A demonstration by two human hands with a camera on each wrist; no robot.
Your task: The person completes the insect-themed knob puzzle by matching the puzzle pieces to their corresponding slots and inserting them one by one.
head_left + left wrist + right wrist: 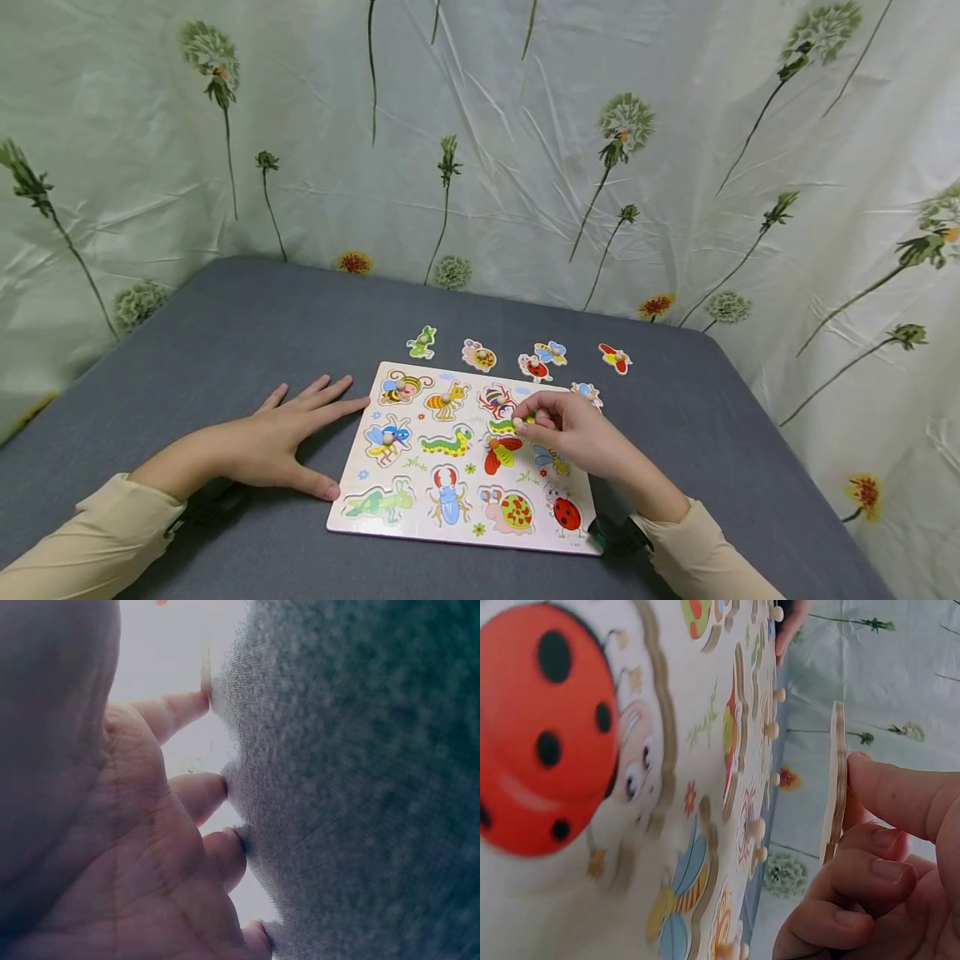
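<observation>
My right hand [573, 429] pinches a green caterpillar piece [501, 427] between thumb and fingers, above the wooden insect puzzle board [480, 540]. Seen edge-on in the right wrist view, the caterpillar piece is tilted up and clear of the board. A matching caterpillar recess [446, 443] lies to its left. My left hand [273, 442] rests with spread fingers on the grey table, index fingertip and thumb at the board's left edge. Knobbed pieces sit in the board: a bee [402, 387], a striped orange insect [447, 402], a mosquito [387, 442] and a spider [495, 398].
Behind the board lie loose pieces: a grasshopper [422, 342], a snail [480, 356], a ladybug [535, 367] touching a blue-winged insect [551, 353], and a red-winged insect [615, 358]. Another winged piece [587, 393] lies at the board's back right corner. A floral curtain [510, 167] hangs behind.
</observation>
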